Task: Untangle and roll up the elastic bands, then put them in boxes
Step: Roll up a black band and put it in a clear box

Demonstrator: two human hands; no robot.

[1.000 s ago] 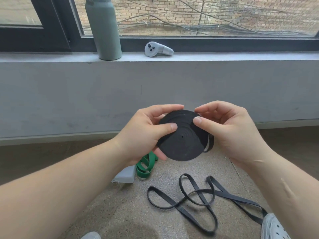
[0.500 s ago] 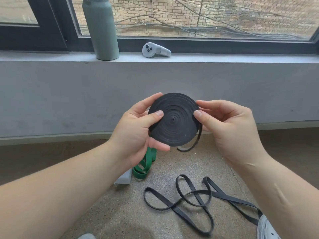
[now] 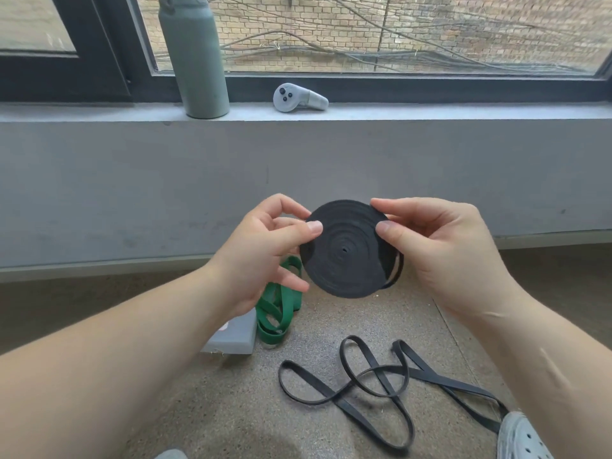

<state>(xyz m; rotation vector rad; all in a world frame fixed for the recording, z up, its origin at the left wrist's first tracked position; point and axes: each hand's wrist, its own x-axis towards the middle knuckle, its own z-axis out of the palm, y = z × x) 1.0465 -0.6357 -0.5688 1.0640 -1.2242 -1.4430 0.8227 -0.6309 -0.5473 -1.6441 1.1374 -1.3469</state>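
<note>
We've got the rolled black band point(image 3: 347, 260) pinched between both hands: left hand point(image 3: 261, 256) at its 9 o'clock edge, right hand point(image 3: 443, 256) at 2, and a short loose tail sticking out around 4. Down on the floor, a green band point(image 3: 276, 313) lies at 8 o'clock beside a grey box point(image 3: 233, 341), and a tangled black band point(image 3: 364, 380) at 6.

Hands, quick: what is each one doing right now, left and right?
Left hand: pinches the left edge of the flat black rolled-up elastic band.
Right hand: pinches the right edge of the same roll.
</note>
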